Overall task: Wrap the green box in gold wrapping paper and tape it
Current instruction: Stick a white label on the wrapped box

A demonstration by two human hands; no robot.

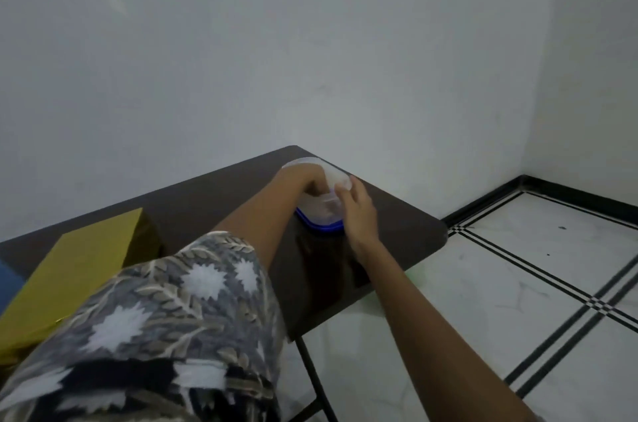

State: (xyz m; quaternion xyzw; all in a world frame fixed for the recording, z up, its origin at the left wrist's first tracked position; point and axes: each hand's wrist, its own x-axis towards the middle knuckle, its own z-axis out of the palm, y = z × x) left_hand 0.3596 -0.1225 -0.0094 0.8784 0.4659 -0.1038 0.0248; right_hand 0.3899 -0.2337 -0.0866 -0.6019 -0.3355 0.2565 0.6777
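A box covered in gold wrapping paper [79,269] lies at the left of the dark table [207,200]; none of the green box shows. At the table's far right corner stands a clear plastic container [336,176] on a blue lid [324,226]. My left hand [307,180] reaches down into the container, and its fingers are hidden inside. My right hand [357,211] grips the container's near right side with its fingers curled round the rim. No tape is visible.
A blue object [8,280] shows at the left edge beside the gold box. Bare walls stand close behind the table. White tiled floor with black lines [518,283] lies to the right, past the table's right edge.
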